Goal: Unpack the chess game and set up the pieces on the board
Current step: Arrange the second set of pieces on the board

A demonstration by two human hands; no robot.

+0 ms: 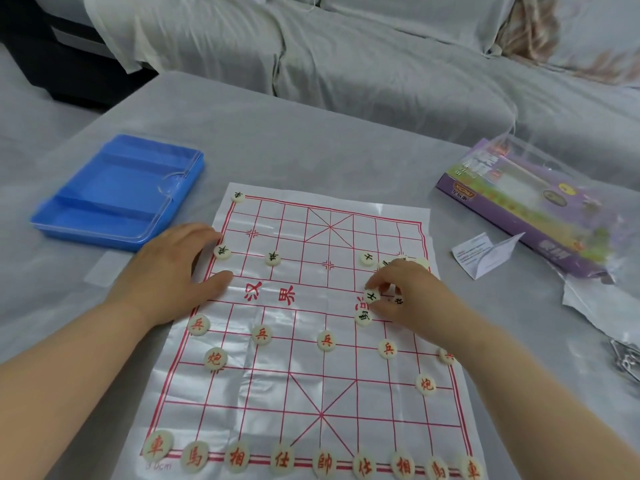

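While red pieces (326, 341) stand complete, right hand (405, 299) pinches black piece (371, 296) from loose cluster (421, 262), likely for far side; left hand (173, 271), fingers flat, steadies board (294, 386) edge.

A sofa draped in grey cloth (346, 64) stands behind the grey-covered worktop (311, 150). A floral-patterned pillow (588, 39) lies on it. A silvery metal chain (627, 358) rests at the worktop's right edge.
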